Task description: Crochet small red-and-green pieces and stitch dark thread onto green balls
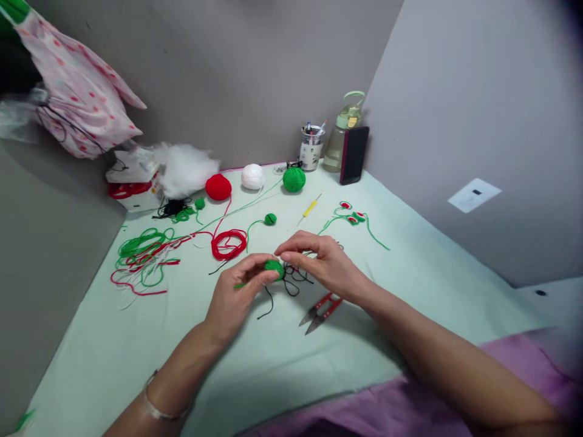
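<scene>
My left hand (pixel 234 294) is closed round a small green crocheted ball (pixel 274 268), thumb on its near side and fingers behind it. A short green tail sticks out below the fingers. Just right of the ball, my right hand (pixel 325 264) pinches with thumb and forefinger. What lies in that pinch is too small to make out. Loose black yarn (pixel 291 286) curls on the table between and beneath the hands. Thread snips with red handles (pixel 321 312) rest close below my right hand, blades toward the front left.
Behind the hands lie a red yarn coil (pixel 228 244), a small green ball (pixel 270 219) and a yellow-handled crochet hook (pixel 310 209). Yarn balls, white stuffing (pixel 186 170), a pen cup (pixel 311 149), a bottle (pixel 336 142) and a phone (pixel 354 155) stand along the wall. Tangled yarn (pixel 146 255) spreads left.
</scene>
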The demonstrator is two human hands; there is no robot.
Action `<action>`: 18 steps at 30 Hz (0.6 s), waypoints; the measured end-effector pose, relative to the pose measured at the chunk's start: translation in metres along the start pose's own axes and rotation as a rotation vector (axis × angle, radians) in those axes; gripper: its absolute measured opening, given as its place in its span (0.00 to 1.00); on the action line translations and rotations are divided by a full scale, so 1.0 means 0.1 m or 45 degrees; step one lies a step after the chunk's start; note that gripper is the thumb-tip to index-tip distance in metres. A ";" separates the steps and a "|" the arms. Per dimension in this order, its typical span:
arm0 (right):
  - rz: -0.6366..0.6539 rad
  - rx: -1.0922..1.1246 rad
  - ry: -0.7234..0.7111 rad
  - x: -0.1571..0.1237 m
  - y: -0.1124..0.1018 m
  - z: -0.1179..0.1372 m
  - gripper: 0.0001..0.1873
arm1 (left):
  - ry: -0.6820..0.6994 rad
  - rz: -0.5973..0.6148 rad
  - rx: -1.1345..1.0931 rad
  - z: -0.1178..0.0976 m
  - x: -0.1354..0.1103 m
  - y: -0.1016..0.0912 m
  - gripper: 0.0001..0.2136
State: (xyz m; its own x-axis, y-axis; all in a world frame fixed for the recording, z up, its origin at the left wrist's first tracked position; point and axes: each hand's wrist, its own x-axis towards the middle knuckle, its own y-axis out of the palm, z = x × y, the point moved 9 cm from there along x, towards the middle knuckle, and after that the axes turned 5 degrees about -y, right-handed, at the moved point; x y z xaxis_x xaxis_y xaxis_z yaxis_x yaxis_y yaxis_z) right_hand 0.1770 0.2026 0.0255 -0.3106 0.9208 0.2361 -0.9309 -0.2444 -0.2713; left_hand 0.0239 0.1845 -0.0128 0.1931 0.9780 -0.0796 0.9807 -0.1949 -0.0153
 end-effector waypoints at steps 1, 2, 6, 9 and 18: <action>0.017 -0.010 -0.037 0.00 0.02 0.03 0.04 | -0.023 0.027 -0.015 0.01 0.00 0.03 0.09; 0.042 0.004 -0.058 -0.01 0.05 0.04 0.04 | -0.042 0.046 -0.021 0.02 0.00 0.05 0.09; 0.083 0.005 -0.071 0.00 0.09 0.06 0.04 | -0.087 0.118 -0.011 0.00 0.01 0.10 0.08; -0.070 0.104 -0.015 0.09 -0.10 0.09 0.05 | -0.134 0.206 -0.034 -0.01 -0.01 0.14 0.08; -0.113 0.579 0.306 0.37 -0.80 0.04 0.14 | -0.274 0.503 -0.381 -0.11 -0.17 0.26 0.15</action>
State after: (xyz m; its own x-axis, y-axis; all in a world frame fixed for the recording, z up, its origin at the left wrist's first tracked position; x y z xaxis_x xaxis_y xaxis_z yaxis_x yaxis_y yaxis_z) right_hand 0.2396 0.2554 0.0596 -0.2234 0.9747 0.0044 -0.9577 -0.2204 0.1852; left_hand 0.0463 0.1633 -0.0012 0.5691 0.7911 -0.2243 0.8066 -0.4839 0.3395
